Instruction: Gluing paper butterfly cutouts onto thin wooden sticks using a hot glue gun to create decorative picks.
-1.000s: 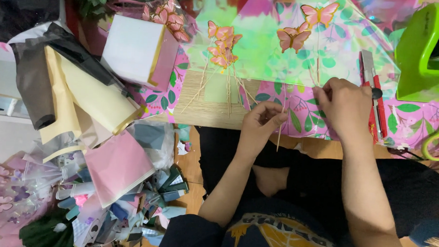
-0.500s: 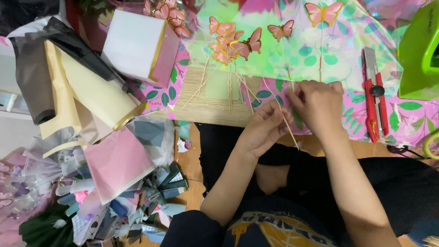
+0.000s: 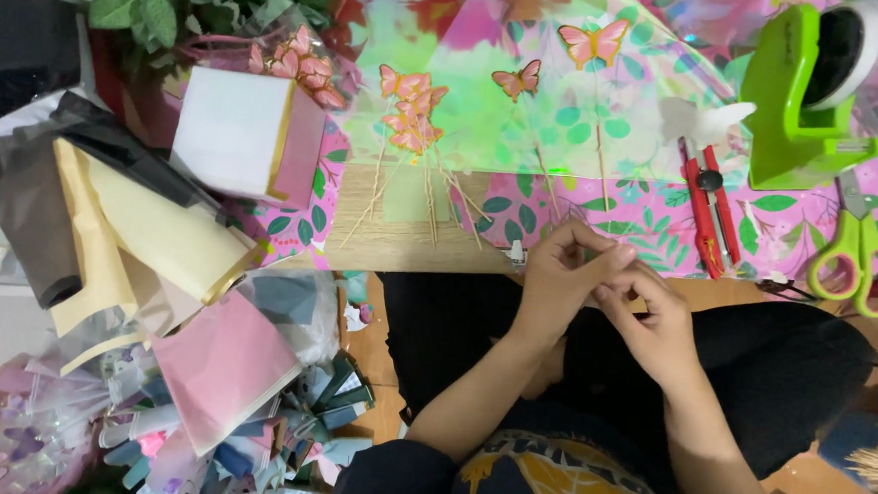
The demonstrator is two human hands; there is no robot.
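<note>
Both hands off the table | left hand [image 3: 563, 274], right hand [image 3: 655, 324] pinch, perhaps, a stick | butterfly picks [image 3: 416, 116] at 11 o'clock

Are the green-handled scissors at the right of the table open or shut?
Shut, as far as shows. The green-handled scissors lie flat on the floral table cover, their two finger loops side by side and blades together, pointing toward the green tape dispenser.
</note>
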